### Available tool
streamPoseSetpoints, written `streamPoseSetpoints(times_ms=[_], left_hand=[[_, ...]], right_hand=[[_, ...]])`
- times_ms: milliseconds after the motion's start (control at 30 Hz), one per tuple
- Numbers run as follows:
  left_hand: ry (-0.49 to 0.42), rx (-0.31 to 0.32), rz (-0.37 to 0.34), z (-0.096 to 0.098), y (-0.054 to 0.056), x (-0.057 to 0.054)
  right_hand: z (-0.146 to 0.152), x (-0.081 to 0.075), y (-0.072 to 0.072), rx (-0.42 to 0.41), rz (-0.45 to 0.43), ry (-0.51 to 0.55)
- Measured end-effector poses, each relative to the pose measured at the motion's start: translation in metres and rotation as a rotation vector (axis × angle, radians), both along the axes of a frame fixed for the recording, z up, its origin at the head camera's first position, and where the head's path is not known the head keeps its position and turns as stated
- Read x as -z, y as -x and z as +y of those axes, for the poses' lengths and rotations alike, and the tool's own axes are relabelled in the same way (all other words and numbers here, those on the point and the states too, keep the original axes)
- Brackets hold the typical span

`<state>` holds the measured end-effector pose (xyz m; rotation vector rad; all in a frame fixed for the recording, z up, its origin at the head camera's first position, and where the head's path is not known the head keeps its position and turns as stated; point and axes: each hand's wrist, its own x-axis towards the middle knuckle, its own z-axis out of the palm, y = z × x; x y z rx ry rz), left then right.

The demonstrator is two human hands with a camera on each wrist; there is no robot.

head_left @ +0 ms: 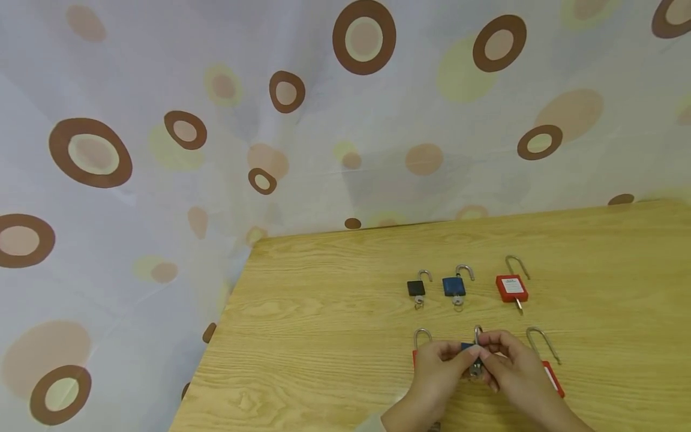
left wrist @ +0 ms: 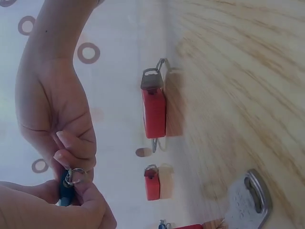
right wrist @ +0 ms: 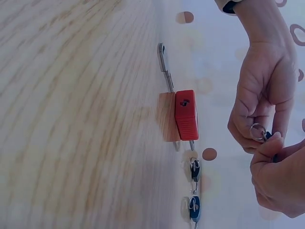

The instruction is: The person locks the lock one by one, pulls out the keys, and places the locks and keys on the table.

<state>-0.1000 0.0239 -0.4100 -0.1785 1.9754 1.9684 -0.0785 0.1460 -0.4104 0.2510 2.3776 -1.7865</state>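
Padlock in blue [head_left: 468, 346] sits between your two hands, held up off the wooden table [head_left: 324, 330]. Your left hand [head_left: 444, 367] pinches its body from the left; your right hand [head_left: 511, 367] pinches from the right, forefinger beside the shackle [head_left: 477, 335]. Neither hand is nearer: both touch it, and your thumbs come together over its front. Take its long axis as running from shackle to key [head_left: 475, 370]. The shackle points away from you, while the key end, with its key ring [left wrist: 71, 177], faces back toward you, so that axis lies crosswise to the line joining your hands. Your right fingers look better placed for the shackle; your own grip hides whether it is seated. Mind your elbow room: one red padlock [head_left: 414, 358] lies just beside your left hand, partly covered, and another red padlock [head_left: 556, 378] lies just right of your right hand.
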Motion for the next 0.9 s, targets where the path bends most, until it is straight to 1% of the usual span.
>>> streamPoseSetpoints(times_ms=[133,267,433,533,667,767,833,900], left_hand=[[-0.029,0.004,0.006,-0.004,-0.001,0.0],[-0.048,0.003,0.0,-0.006,-0.001,-0.001],[-0.031,0.022,0.007,-0.009,-0.005,-0.003],[-0.043,0.046,0.037,-0.011,-0.01,-0.005],[-0.06,0.076,0.056,-0.012,-0.015,-0.005],[-0.049,0.088,0.05,-0.013,-0.017,-0.005],[-0.054,0.096,0.041,-0.013,-0.018,-0.006],[-0.059,0.104,0.036,-0.014,-0.018,-0.005]], right_hand=[[-0.001,-0.002,-0.001,0.003,0.023,-0.002],[0.001,-0.005,-0.001,0.005,0.002,-0.002],[0.005,-0.01,0.001,0.025,0.01,-0.025],[0.008,-0.016,0.002,0.028,0.03,-0.087],[0.01,-0.026,0.003,0.008,-0.005,-0.22],[0.01,-0.029,0.004,-0.021,-0.018,-0.3],[0.011,-0.029,0.005,-0.037,-0.006,-0.325],[0.01,-0.027,0.006,-0.046,0.027,-0.334]])
